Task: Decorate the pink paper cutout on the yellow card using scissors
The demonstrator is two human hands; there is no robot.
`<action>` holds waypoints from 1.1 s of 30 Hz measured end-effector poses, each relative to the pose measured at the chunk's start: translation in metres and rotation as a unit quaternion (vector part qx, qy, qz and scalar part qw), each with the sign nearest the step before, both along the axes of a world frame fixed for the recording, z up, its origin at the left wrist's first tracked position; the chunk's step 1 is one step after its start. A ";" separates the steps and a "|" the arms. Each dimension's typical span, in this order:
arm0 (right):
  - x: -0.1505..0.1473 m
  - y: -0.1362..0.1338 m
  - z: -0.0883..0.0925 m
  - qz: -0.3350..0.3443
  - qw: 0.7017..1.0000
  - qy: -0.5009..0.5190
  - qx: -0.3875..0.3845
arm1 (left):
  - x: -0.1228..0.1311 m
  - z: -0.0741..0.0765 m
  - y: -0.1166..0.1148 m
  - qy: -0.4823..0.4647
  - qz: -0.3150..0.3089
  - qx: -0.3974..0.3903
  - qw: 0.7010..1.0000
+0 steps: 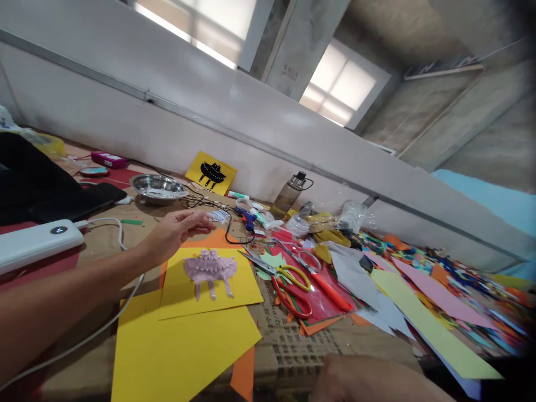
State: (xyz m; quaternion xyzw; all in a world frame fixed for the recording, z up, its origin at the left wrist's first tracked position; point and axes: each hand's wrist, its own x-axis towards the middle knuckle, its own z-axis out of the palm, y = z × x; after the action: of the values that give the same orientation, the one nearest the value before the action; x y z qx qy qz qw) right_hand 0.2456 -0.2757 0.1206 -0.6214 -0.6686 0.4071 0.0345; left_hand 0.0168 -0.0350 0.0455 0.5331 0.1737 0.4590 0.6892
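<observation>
Bare left forearm (94, 285) slanting in from the lower left, left hand (176, 233) raised, fingers (203, 223) loosely bent and close together, right hand (355, 379) (blurred, partly cut off) at the bottom edge.

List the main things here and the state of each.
Power bank: lit up, plugged in.
Metal bowl: upright, not empty.
Drinking bottle: upright, lid on.
Red-and-yellow scissors: handles apart.
Yellow card with black shape: propped up.
Yellow card with lilac shape: lying face up.
Left hand: fingers bent, grip unclear.
Right hand: blurred, unclear.

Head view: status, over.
Left hand near beaded lilac cutout; right hand blurred, bottom edge. Cutout on yellow card. Red-yellow scissors at card's right edge.
</observation>
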 end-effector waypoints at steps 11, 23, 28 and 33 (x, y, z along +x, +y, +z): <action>-0.028 0.089 -0.045 -0.259 0.904 0.290 0.176 | -0.008 0.003 -0.023 0.159 0.036 0.291 0.943; -0.078 0.169 -0.073 -0.202 0.825 0.524 0.067 | -0.008 -0.005 -0.035 0.176 -0.065 0.528 0.828; -0.070 0.173 -0.079 -0.227 0.814 0.521 0.120 | -0.010 -0.007 -0.034 0.219 -0.036 0.517 0.827; -0.062 0.174 -0.086 -0.231 0.843 0.433 0.221 | -0.007 -0.006 -0.031 0.250 0.082 0.448 0.854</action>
State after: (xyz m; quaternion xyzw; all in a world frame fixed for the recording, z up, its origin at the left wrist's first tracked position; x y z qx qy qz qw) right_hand 0.1837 -0.1015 0.0349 -0.4941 -0.4951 0.4567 0.5497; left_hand 0.0097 -0.0663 0.0393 0.8647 0.1589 0.3936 0.2685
